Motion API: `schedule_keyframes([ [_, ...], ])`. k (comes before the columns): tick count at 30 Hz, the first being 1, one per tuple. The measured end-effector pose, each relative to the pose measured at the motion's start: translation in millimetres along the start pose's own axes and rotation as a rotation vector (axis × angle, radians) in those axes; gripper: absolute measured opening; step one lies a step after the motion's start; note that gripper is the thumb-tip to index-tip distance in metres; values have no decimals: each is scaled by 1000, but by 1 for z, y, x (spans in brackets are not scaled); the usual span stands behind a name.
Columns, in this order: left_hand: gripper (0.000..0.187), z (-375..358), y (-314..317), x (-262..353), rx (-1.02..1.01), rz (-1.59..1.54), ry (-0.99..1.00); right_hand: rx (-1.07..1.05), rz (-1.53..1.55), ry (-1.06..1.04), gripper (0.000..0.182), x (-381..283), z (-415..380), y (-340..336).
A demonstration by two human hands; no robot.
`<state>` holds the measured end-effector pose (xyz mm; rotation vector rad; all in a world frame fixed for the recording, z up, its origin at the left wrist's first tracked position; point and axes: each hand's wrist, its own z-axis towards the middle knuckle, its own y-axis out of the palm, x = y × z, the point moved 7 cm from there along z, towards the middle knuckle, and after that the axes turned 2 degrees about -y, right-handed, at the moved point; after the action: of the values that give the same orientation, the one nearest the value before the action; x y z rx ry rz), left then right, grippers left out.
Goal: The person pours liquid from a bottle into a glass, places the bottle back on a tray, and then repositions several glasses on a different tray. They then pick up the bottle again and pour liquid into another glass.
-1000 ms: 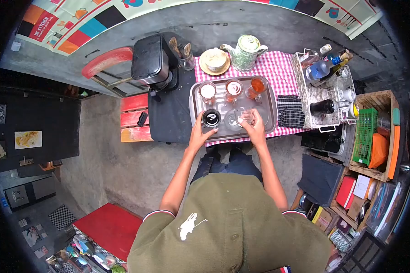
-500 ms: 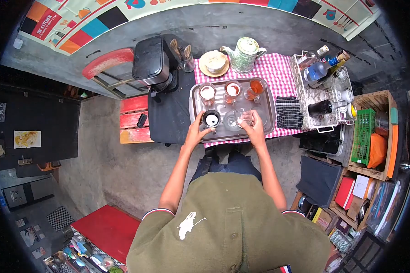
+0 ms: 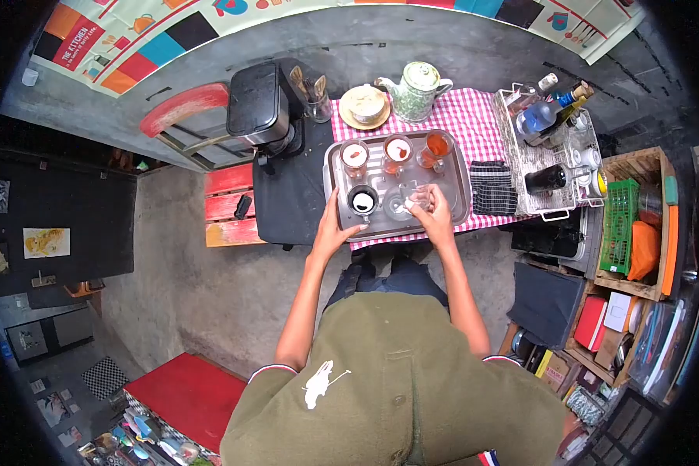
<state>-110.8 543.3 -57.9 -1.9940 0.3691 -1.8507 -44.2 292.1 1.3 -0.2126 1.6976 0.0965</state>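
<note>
On the brown tray [image 3: 460, 194] three glass cups of reddish drink stand in the back row: left [image 3: 355, 155], middle [image 3: 398, 151] and right [image 3: 436, 145]. In front of them is a cup of dark drink [image 3: 362, 201]. My left hand [image 3: 335, 229] lies beside that cup at the tray's front left, thumb and fingers apart. My right hand [image 3: 435, 214] has its fingers closed on a clear glass cup [image 3: 422, 196], tilted over a glass saucer [image 3: 397, 206].
Behind the tray stand a green teapot [image 3: 418, 93], a lidded bowl [image 3: 364, 106] and a jar of utensils [image 3: 317, 104]. A black coffee machine [image 3: 255, 101] is on the left. A white rack [image 3: 555, 211] of bottles and a folded dark cloth [image 3: 492, 189] lie right.
My left hand has shifted slightly left, its fingers spreading away from the dark cup. My right hand has barely moved, still at the clear cup.
</note>
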Motion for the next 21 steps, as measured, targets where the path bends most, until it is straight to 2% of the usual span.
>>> schedule_keyframes([
  [1, 106, -4, -6, 7, 21, 10, 15, 2, -3, 2, 48, -1, -1, 1],
  [5, 89, -19, -26, 28, 117, -84, -12, 24, -5, -74, 55, -4, -9, 5],
  [6, 79, -22, -30, 42, 149, -82, 18, 33, -33, -108, 56, -9, -13, 6],
  [9, 76, -26, -24, 79, 65, -35, 102, 32, -49, -163, 61, -27, -25, 12],
  [15, 97, -29, 26, 128, -171, -143, 188, 32, -30, -152, 67, -39, -57, 9],
  [17, 95, -27, 45, 145, -237, -169, 247, 65, 4, -167, 68, -42, -67, 1],
  [20, 91, -25, 66, 165, -226, -132, 386, 73, 26, -134, 71, -45, -73, -17],
  [21, 90, -23, 73, 169, -233, -178, 363, 71, 16, -127, 71, -46, -73, -24],
])
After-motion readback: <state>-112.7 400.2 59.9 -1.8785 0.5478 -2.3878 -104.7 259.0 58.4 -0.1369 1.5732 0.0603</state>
